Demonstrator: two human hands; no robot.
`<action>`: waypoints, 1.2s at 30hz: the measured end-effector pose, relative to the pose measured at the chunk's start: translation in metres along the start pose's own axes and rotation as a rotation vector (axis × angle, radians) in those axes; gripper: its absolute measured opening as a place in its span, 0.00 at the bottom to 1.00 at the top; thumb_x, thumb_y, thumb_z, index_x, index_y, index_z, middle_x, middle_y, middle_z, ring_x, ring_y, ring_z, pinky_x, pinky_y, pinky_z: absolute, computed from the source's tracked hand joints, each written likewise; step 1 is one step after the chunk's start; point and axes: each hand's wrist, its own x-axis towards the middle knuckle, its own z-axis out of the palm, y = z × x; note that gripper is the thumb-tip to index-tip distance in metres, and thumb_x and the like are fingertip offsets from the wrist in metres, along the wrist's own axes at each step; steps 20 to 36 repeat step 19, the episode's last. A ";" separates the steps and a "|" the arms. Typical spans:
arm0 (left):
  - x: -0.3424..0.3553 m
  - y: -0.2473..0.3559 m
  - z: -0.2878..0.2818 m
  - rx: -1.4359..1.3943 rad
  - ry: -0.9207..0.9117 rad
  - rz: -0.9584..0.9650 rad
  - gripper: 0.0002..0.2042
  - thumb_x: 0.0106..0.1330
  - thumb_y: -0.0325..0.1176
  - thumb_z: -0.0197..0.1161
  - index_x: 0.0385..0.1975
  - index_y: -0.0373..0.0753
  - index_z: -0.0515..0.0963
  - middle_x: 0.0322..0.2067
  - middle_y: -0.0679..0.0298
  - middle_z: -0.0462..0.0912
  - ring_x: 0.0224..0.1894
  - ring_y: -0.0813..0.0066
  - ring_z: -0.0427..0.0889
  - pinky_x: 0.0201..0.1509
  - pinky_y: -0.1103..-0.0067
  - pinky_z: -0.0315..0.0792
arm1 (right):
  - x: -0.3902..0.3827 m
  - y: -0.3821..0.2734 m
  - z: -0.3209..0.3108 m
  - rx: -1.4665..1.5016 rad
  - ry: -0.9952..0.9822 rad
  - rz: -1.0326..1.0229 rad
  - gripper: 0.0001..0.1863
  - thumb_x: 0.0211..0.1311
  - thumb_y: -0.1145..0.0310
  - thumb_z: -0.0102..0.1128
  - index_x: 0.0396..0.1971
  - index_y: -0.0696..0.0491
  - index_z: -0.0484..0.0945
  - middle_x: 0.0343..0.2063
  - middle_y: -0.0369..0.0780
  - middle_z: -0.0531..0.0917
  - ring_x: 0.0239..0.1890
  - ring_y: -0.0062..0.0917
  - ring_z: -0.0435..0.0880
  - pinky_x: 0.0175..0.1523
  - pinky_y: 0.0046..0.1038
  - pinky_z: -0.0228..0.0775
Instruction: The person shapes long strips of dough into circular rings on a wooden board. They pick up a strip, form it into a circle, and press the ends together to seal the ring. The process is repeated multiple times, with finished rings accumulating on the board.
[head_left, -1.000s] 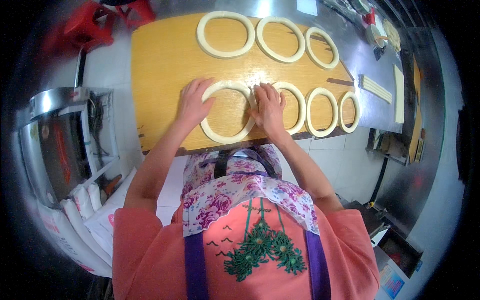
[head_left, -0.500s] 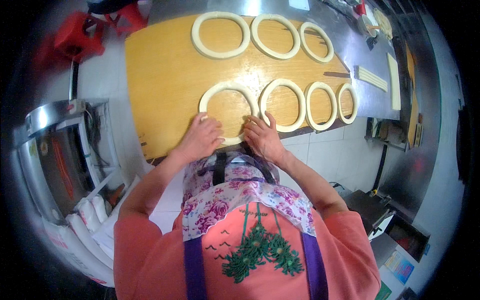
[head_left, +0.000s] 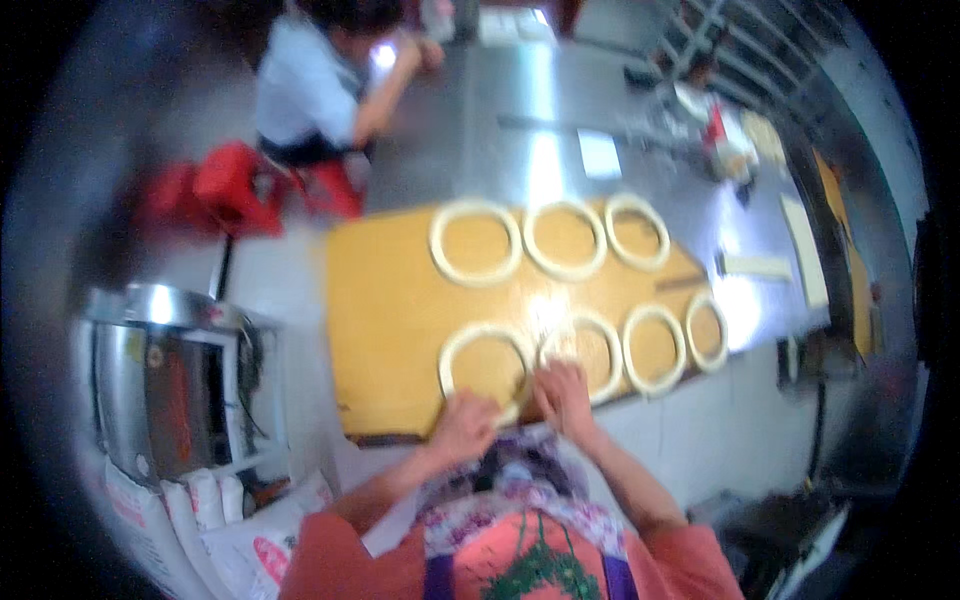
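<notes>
Several pale dough rings lie in two rows on a wooden board. At the left end of the near row is one dough ring, its near edge partly covered by my hands. My left hand is curled over its near left part. My right hand is closed at its right side, where it borders a second dough ring. Both hands are somewhat blurred, so the fingertips are not sharp. Farther right in the near row are a third ring and a narrower ring.
The wooden board rests on a metal table. Dough strips lie at the right. A seated person is at the far left, by red stools. A metal drum-like appliance and white sacks stand at the left.
My view has tilted up and shifted left, so the board appears lower and the seated person has come into sight. Both hands stay at the same dough ring.
</notes>
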 end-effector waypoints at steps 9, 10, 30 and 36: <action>0.082 0.129 0.065 -0.081 0.221 0.001 0.18 0.56 0.32 0.67 0.48 0.42 0.80 0.50 0.57 0.78 0.55 0.58 0.76 0.65 0.61 0.62 | -0.114 0.063 -0.078 0.342 0.103 0.121 0.09 0.62 0.72 0.62 0.40 0.56 0.84 0.37 0.47 0.86 0.42 0.43 0.83 0.50 0.40 0.73; 0.084 0.145 0.086 -0.069 0.226 -0.002 0.18 0.56 0.32 0.68 0.48 0.42 0.80 0.50 0.57 0.78 0.55 0.58 0.76 0.64 0.61 0.62 | -0.140 0.073 -0.082 0.335 0.214 0.144 0.09 0.63 0.72 0.61 0.41 0.56 0.84 0.38 0.47 0.86 0.41 0.42 0.84 0.51 0.39 0.74; 0.151 0.270 0.210 -0.071 0.073 0.144 0.21 0.52 0.33 0.69 0.49 0.44 0.81 0.51 0.58 0.79 0.56 0.56 0.74 0.63 0.61 0.63 | -0.224 0.174 -0.241 0.378 0.505 0.491 0.11 0.66 0.70 0.61 0.45 0.57 0.84 0.43 0.45 0.87 0.45 0.35 0.86 0.54 0.31 0.75; 0.151 0.270 0.210 -0.071 0.073 0.144 0.21 0.52 0.33 0.69 0.49 0.44 0.81 0.51 0.58 0.79 0.56 0.56 0.74 0.63 0.61 0.63 | -0.224 0.174 -0.241 0.378 0.505 0.491 0.11 0.66 0.70 0.61 0.45 0.57 0.84 0.43 0.45 0.87 0.45 0.35 0.86 0.54 0.31 0.75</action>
